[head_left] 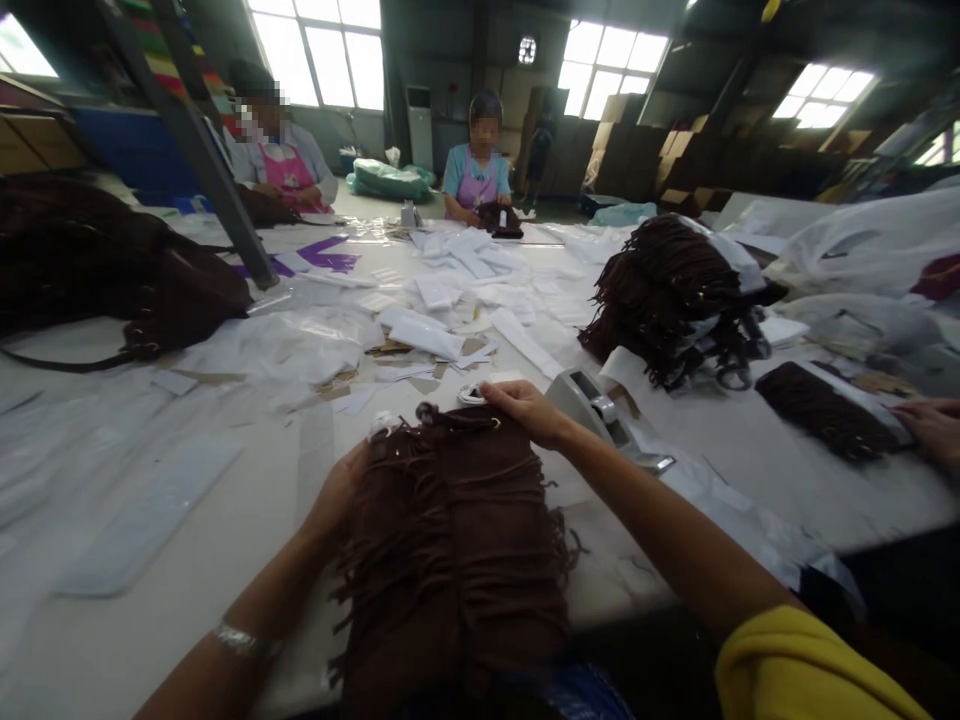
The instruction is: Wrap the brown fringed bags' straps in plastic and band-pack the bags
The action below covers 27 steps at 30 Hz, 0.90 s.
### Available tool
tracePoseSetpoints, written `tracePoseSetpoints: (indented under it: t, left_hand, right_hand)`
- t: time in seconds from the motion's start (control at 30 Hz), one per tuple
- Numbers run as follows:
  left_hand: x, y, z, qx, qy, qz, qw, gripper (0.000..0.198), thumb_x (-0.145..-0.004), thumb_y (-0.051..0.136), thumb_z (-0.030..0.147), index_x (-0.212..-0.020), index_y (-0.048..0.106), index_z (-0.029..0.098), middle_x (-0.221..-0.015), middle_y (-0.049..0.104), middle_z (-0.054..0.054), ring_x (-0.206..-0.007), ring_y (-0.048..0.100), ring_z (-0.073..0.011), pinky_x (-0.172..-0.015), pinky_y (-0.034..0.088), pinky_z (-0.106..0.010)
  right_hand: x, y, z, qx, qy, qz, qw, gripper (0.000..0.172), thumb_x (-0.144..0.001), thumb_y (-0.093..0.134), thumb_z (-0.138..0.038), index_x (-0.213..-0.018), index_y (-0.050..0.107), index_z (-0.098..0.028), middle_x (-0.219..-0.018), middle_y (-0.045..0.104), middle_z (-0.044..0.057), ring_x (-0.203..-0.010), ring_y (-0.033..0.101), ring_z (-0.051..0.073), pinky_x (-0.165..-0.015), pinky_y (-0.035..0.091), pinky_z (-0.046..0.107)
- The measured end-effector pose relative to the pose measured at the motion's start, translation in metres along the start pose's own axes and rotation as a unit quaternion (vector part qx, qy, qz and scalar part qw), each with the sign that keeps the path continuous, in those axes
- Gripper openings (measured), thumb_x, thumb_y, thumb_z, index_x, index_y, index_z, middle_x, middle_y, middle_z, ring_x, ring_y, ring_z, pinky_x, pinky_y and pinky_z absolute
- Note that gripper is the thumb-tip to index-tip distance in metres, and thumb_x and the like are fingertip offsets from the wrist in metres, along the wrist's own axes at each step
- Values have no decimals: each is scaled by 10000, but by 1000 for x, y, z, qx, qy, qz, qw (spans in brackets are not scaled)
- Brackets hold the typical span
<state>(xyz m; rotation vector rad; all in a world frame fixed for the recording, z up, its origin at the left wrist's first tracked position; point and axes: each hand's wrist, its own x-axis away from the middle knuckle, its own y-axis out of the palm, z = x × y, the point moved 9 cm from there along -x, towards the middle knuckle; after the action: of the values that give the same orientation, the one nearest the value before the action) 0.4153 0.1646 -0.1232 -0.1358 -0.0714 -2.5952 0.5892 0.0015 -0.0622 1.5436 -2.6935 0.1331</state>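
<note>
A dark brown fringed bag (pixel 495 510) lies at the table's near edge in front of me, with brass-coloured eyelets along its top. My left hand (pixel 349 490) grips the bag's left side near the top, its fingers partly hidden by the fringe. At the top right corner, my right hand (pixel 521 408) is closed on the bag's edge, thumb and fingers together. Just beyond those fingertips shows a small white ring-shaped piece (pixel 471 395), wrapped in white. Another white-wrapped bit (pixel 384 424) sits by the top left corner.
Right of my right hand stands a grey tape dispenser (pixel 585 405). Stacked fringed bags (pixel 667 290) rise behind it. A neighbour's hand (pixel 934 425) touches another brown bag (pixel 829 410) at right. White papers (pixel 457 255) and plastic sheets cover the middle. Two people work across the table. A metal post (pixel 217 180) stands left.
</note>
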Motion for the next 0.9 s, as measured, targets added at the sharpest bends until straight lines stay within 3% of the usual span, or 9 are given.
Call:
tracePoseSetpoints:
  t: [0.13, 0.27, 0.3, 0.37, 0.47, 0.57, 0.67, 0.77, 0.9]
  left_hand:
    - [5, -23, -9, -40, -39, 7, 998, 666, -791, 680, 573, -1305, 573, 164, -1108, 724, -109, -1012, 682, -276, -856, 566, -395]
    - [42, -53, 34, -89, 68, 135, 984, 527, -852, 634, 531, -1260, 596, 200, -1210, 667, -110, -1114, 641, -267, -918, 555, -400]
    - [56, -51, 52, -96, 122, 133, 979, 483, -891, 571, 545, -1237, 612, 210, -1231, 653, -109, -1147, 623, -274, -949, 542, -418]
    - [82, -26, 85, -140, 213, 44, 966, 527, -910, 489, 607, -1260, 610, 232, -1306, 612, -119, -1238, 560, -308, -1037, 483, -470]
    - [112, 18, 108, -306, 293, -79, 902, 541, -839, 626, 587, -1283, 608, 277, -1368, 579, -95, -1298, 504, -320, -1113, 408, -480]
    - [119, 22, 117, -411, 334, -2, 848, 284, -860, 690, 340, -1138, 667, 285, -1250, 642, -47, -1192, 584, -255, -1076, 445, -442]
    - [118, 5, 111, -400, 311, 108, 855, 316, -855, 690, 293, -1166, 639, 268, -1266, 615, -49, -1182, 585, -240, -1003, 511, -407]
    - [126, -12, 91, -344, 270, 168, 884, 515, -826, 720, 321, -1307, 545, 264, -1306, 575, -60, -1188, 578, -239, -961, 546, -382]
    - [152, -24, 59, -324, 230, 211, 893, 425, -843, 696, 347, -1246, 598, 257, -1237, 591, -46, -1110, 597, -217, -988, 525, -397]
  right_hand:
    - [-7, 4, 1, 84, 0, 6, 996, 607, -804, 514, -758, -602, 509, -185, -537, 470, -32, -505, 416, 105, -485, 310, 234]
    - [-27, 5, -10, 225, -45, 46, 972, 623, -858, 463, -714, -530, 441, -184, -504, 370, -49, -509, 350, 92, -513, 259, 244]
    - [-34, 6, -13, 248, -55, 51, 966, 618, -882, 452, -685, -528, 453, -179, -508, 378, -49, -514, 359, 91, -527, 267, 245]
    - [-45, 9, -22, 280, -78, 61, 955, 574, -935, 442, -600, -579, 551, -163, -556, 478, -37, -560, 442, 101, -579, 320, 241]
    - [-42, 11, -41, 273, -125, 87, 950, 402, -982, 451, -469, -897, 698, -162, -805, 682, 5, -749, 607, 132, -725, 421, 239]
    - [5, 4, -63, 247, -201, 158, 935, 329, -968, 508, -440, -1123, 664, -195, -1080, 707, 40, -957, 649, 154, -841, 470, 248]
    - [82, -1, -58, 249, -214, 232, 915, 321, -968, 511, -440, -1110, 670, -200, -1076, 704, 48, -982, 655, 164, -821, 507, 245]
    - [136, 19, -21, 269, -142, 184, 935, 359, -941, 555, -466, -1169, 656, -207, -903, 703, 36, -801, 670, 158, -694, 535, 243]
    - [162, 46, 13, 279, -107, 126, 946, 589, -916, 585, -491, -1433, 476, -231, -956, 697, 59, -782, 673, 182, -671, 565, 282]
